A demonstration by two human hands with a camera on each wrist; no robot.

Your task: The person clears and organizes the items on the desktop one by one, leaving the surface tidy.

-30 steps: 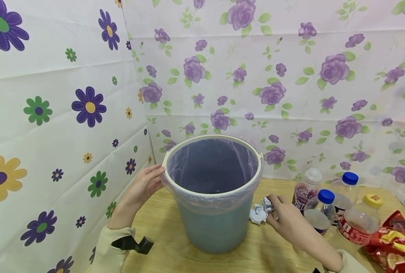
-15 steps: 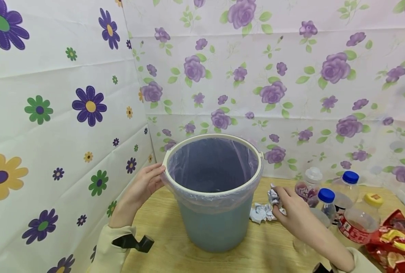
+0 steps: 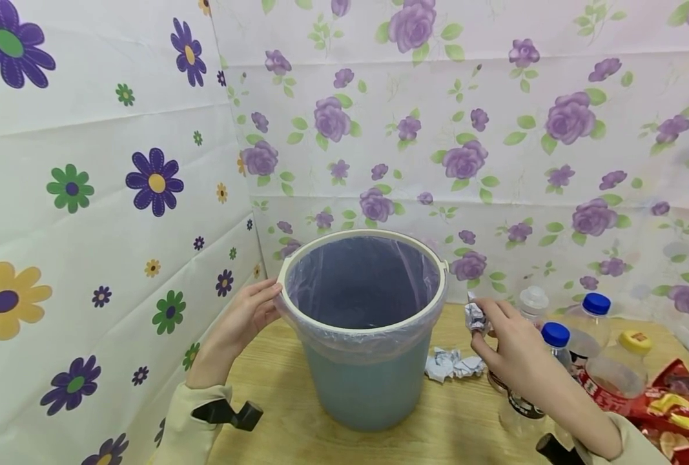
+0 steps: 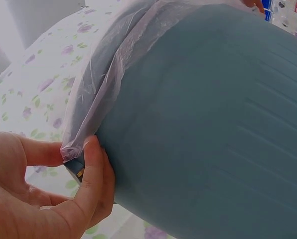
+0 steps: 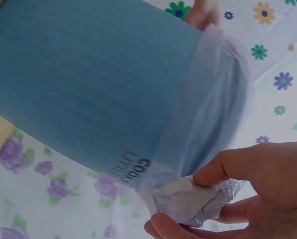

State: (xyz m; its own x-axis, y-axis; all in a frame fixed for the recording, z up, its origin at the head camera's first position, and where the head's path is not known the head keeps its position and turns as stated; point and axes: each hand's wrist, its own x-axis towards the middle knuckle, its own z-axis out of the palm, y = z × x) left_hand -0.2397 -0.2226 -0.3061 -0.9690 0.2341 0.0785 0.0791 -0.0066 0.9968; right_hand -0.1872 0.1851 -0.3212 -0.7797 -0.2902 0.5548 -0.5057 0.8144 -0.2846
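A blue-green trash bin (image 3: 367, 381) stands upright on the wooden table, a thin clear bag folded over its pale rim (image 3: 360, 332). My left hand (image 3: 244, 320) pinches the rim on the left side; in the left wrist view the thumb and fingers (image 4: 91, 179) lie on either side of the bag-covered edge. To the right of the bin, above the table, my right hand (image 3: 521, 345) holds a crumpled paper ball (image 3: 475, 318). That same paper ball (image 5: 191, 201) sits between thumb and fingers in the right wrist view. More crumpled paper (image 3: 451, 365) lies on the table beside the bin.
Several plastic bottles stand at the right, among them one with a blue cap (image 3: 595, 303) and one with a yellow cap (image 3: 635, 342). A red snack bag (image 3: 678, 413) lies at the right edge. Flowered sheets (image 3: 344, 161) hang behind and at the left.
My right hand has lifted a crumpled paper ball off the pile, moving up and slightly right. Other crumpled paper stays on the table. The left hand has kept its place on the rim.
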